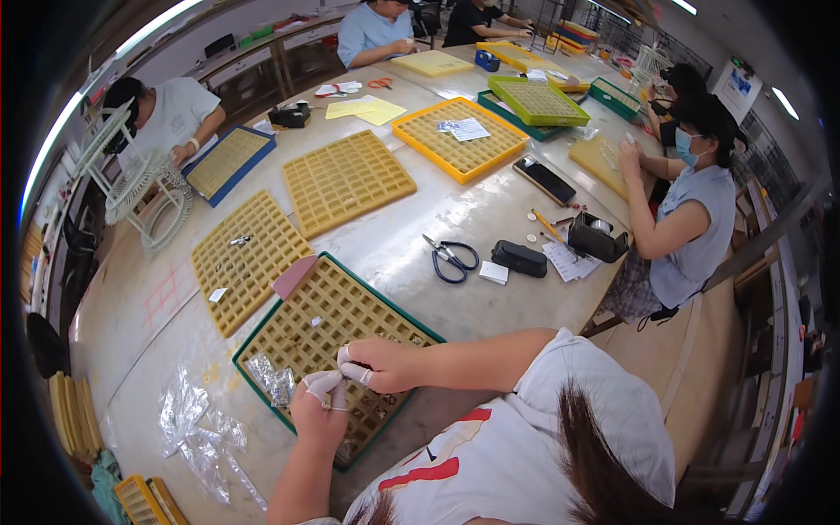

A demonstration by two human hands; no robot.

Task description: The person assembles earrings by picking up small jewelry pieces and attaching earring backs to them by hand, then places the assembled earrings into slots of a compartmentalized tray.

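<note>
Above a green-rimmed tray with a tan grid insert, my two hands meet fingertip to fingertip. My left hand and my right hand wear white finger covers and are closed in a pinch. Whatever lies between the fingertips is too small or hidden to make out. Small clear bags with shiny contents rest on the tray's left side, near my left hand. Some compartments around and below the hands hold small dark or shiny pieces. A white scrap lies on the grid.
Tan grid trays stand beyond. Crumpled clear bags lie at left. Blue-handled pliers, a black case, a phone and a tape dispenser are to the right. Several people work around the table; one sits at right.
</note>
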